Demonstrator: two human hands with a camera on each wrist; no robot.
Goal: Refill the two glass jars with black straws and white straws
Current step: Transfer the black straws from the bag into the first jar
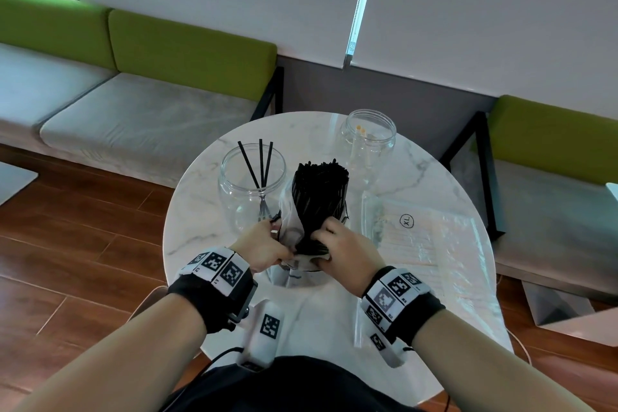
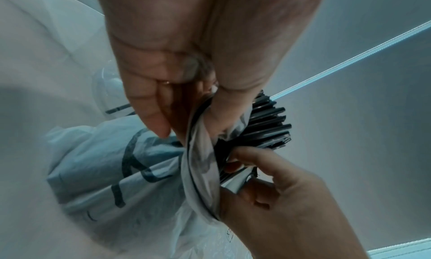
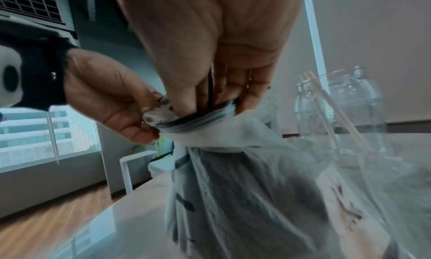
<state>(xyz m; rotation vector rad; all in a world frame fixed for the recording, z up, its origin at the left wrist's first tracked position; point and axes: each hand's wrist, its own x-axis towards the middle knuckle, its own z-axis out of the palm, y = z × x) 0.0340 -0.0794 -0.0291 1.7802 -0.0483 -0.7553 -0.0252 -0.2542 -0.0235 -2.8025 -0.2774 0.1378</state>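
A thick bundle of black straws (image 1: 319,197) stands upright, half out of a clear plastic bag (image 1: 297,273) at the table's middle. My right hand (image 1: 326,232) grips the bundle low down, fingers reaching into the bag's mouth (image 3: 210,113). My left hand (image 1: 277,239) pinches the bag's rolled rim (image 3: 158,115) beside it. The straw tips (image 2: 270,123) poke out past my left fingers (image 2: 149,104). The left glass jar (image 1: 249,197) holds three black straws. The far right jar (image 1: 369,144) holds a few white straws (image 3: 326,111).
A flat clear bag of white straws (image 1: 421,241) marked XL lies on the right of the round marble table (image 1: 200,211). Green-backed benches stand behind and to the right. Wooden floor surrounds the table.
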